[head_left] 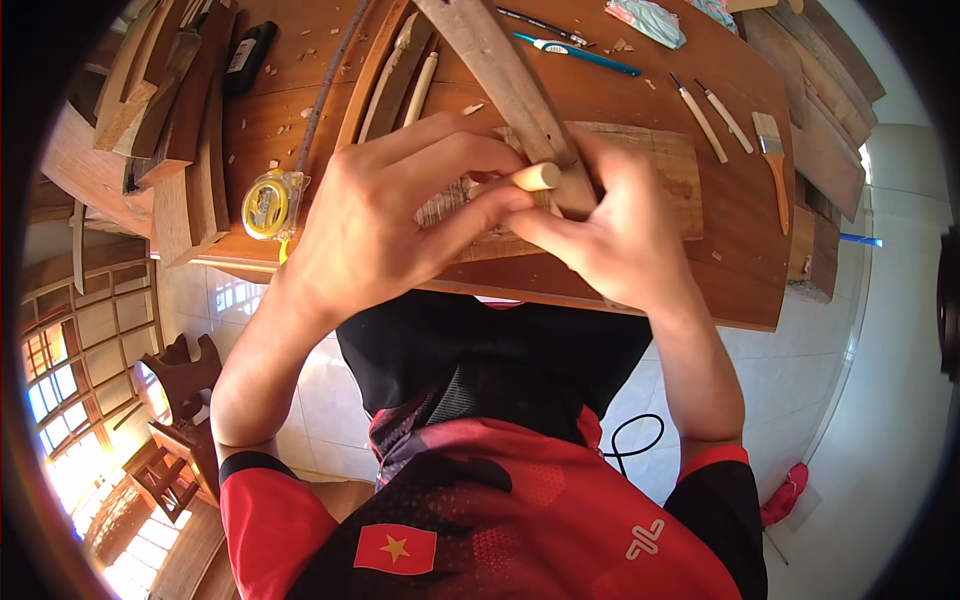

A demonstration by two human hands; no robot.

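Note:
My left hand (385, 215) is closed around a pale round wooden handle (537, 177). Only its blunt end shows past the fingertips; the rest is hidden in the hand. Between the fingers and thumb of my right hand (625, 220) is the near end of a brown wooden strip (515, 85), slanting away to the upper left with small dark holes near the grip. The handle's end lies close to the strip's near end; I cannot tell whether they touch. Beneath both hands is a flat rough board (670, 180) on the brown table (740, 270).
A yellow tape measure (270, 205) sits left, near stacked wood pieces (190, 130) and a black case (248, 58). Rightward lie two slim pale-handled tools (703, 123), a brush (770, 165) and a teal toothbrush (590, 56). Wood chips are scattered about. More planks (800, 90) stand at the right.

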